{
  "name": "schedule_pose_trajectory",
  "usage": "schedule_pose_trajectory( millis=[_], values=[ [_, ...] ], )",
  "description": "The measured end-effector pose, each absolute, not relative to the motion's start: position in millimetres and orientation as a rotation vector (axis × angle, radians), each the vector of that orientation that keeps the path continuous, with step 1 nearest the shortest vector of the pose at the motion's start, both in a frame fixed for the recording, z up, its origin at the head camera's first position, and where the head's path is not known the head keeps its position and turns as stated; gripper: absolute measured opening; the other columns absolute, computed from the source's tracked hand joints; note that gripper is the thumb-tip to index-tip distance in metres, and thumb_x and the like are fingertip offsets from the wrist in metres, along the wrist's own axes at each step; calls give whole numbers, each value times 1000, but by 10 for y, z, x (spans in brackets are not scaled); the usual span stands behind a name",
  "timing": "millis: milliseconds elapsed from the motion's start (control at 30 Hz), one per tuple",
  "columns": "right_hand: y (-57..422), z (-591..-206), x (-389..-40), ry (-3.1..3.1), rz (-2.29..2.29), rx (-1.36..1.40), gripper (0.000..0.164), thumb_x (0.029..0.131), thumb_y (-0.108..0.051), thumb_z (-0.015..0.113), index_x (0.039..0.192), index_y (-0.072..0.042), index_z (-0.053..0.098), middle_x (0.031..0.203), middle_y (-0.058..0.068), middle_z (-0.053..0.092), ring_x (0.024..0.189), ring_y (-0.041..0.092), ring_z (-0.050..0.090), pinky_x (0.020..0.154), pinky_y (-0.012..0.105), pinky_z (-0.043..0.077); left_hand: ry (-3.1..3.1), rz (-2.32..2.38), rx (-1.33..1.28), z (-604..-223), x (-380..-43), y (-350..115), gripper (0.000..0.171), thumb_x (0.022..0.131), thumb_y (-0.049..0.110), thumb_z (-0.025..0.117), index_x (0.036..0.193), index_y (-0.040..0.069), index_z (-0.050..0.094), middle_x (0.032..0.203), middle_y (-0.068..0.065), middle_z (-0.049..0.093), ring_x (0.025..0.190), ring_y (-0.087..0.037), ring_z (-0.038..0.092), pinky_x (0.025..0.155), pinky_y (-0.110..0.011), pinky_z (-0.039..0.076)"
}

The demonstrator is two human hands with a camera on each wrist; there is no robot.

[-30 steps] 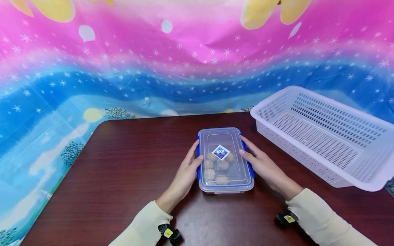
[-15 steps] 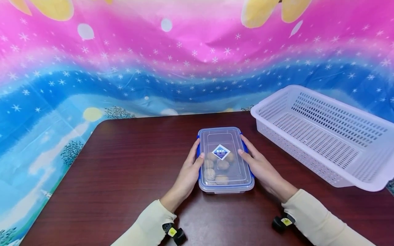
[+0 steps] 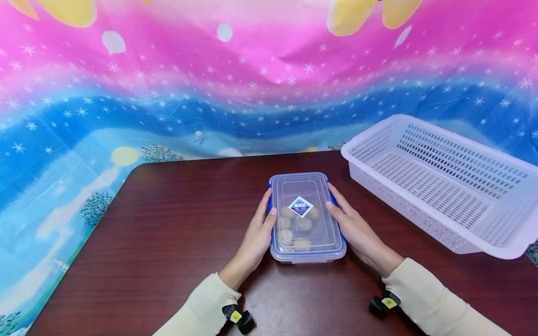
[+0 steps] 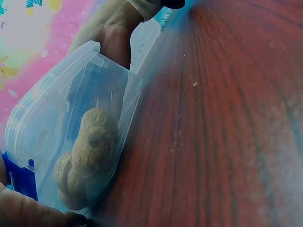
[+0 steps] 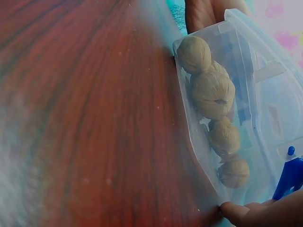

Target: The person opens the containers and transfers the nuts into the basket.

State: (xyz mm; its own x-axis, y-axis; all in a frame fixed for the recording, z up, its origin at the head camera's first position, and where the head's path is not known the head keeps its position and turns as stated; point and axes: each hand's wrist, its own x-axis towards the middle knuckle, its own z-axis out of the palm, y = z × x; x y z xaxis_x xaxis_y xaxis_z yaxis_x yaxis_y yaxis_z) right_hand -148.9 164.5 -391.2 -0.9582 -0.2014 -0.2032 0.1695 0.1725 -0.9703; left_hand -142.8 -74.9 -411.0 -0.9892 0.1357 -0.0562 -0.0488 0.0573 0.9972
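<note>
A clear plastic food container (image 3: 310,186) with blue side clips lies on the dark red table, its lid on and a BXH label on top. Several walnuts (image 4: 94,146) show through its walls, gathered towards the near end. My left hand (image 3: 254,238) grips the left side, thumb over the lid's edge and fingers along the clips. On the opposite side my right hand (image 3: 359,231) holds the container the same way. In the right wrist view, walnuts (image 5: 213,92) sit in a row along the container's bottom, and fingertips (image 5: 234,213) touch its lower edge.
A large pale lilac perforated basket (image 3: 414,218) stands on the table to the right, beyond my right hand. Behind the wooden table (image 3: 168,224) hangs a pink and blue patterned cloth (image 3: 252,93). Small black cameras (image 3: 239,317) are strapped at both wrists.
My hands have shifted slightly in against the container's sides, the right thumb settling a little further onto the lid. The container stays where it is.
</note>
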Motion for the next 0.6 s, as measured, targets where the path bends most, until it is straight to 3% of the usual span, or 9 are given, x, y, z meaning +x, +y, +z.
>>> schedule_pose_trajectory(
  millis=[600],
  values=[
    [1648,-3945,-1483,2152,-1880,-73,58,115,-38,31,167,-45,7,178,-6,1,163,25,0,130,58,6,2175,2064,136,-4106,-1437,-773,55,114,23,38,167,37,26,174,-7,26,159,-34,27,127,-61,21]
  ],
)
